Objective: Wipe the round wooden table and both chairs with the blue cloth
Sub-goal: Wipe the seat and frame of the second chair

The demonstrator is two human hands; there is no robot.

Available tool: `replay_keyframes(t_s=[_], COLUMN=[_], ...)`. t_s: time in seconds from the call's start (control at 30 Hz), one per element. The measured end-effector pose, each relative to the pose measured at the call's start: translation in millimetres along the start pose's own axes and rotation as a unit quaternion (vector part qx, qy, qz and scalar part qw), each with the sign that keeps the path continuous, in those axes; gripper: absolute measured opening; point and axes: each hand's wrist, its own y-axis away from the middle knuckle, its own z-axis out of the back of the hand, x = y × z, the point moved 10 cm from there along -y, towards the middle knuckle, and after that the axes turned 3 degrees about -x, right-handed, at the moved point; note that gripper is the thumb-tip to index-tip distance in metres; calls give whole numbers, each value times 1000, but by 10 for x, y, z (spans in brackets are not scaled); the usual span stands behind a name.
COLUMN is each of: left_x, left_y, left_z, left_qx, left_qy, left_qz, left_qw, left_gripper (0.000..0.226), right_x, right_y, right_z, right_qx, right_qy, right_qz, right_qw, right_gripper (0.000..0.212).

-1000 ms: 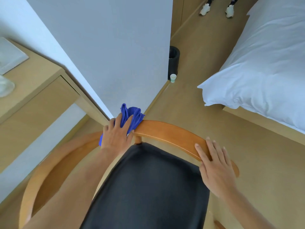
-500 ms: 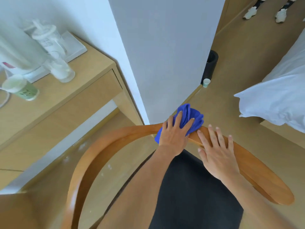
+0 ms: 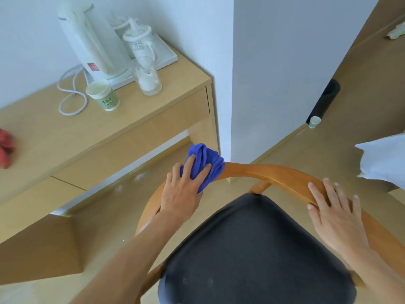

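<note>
Down at the chair's curved wooden backrest (image 3: 274, 175), the left hand (image 3: 182, 194) presses the bunched blue cloth (image 3: 205, 163) onto the top of the rail near its left bend, its fingers (image 3: 189, 166) straight and slightly spread over the fabric, the cloth bulging out beyond the fingertips. The right hand (image 3: 335, 213) rests flat on the rail further round to the right, fingers (image 3: 329, 190) extended and a little apart, the thumb lying along the rail's inner edge. Between the two arms lies the chair's dark padded seat (image 3: 256, 251), with one wooden spindle rising from behind it to the rail. Beyond the cloth stands a light wooden bench (image 3: 153, 110) against the white wall, carrying a white kettle (image 3: 92, 40) on a white tray (image 3: 166, 55), a lidded glass mug (image 3: 138, 43), a clear glass tumbler (image 3: 149, 79), a green paper cup (image 3: 103, 94) and a looped white cord (image 3: 70, 95); something red (image 3: 6, 144) shows at the bench's left edge. Near the wall corner on the floor stand a black cylinder (image 3: 325, 98) and a small pale cup (image 3: 314, 122), and a white pillow (image 3: 385, 161) shows at the right.
</note>
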Motion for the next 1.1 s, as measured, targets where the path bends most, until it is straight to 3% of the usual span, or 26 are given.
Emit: replay_keyframes(t_s=[0.1,0.23,0.3,0.43,0.5,0.6,0.8,0.93,1.1], left_x=[374,548,532,528,530,519,605,918,940], left_y=[362,649,648,658,671,644,784,1506,2246], left_z=[88,32,5,-56,-80,-67,-71,-183,-241], left_qx=[-43,-36,-14,47,68,54,7,6,33], left_qy=[46,114,126,87,68,60,105,192,200], left_qz=[83,173,199,205,197,173,118,195,253], left_qw=[995,978,972,974,976,982,987,962,946], left_gripper=[67,63,59,58,60,62,62,57,56], right_x=[31,391,941,2373,2775,2894,2877,2885,2970], right_y=[6,-113,-222,-291,-237,-163,-131,-145,-103], right_z=[28,163,217,486,527,500,523,515,508], right_qx=[11,-19,-21,-34,-25,-9,-32,-30,-11], right_qy=[0,-19,-56,-148,-171,-211,-134,-105,-91], right_qz=[-14,11,63,226,247,217,238,229,195], right_qw=[1000,1000,996,962,953,953,961,967,977], right_gripper=[67,64,55,59,61,63,64,64,68])
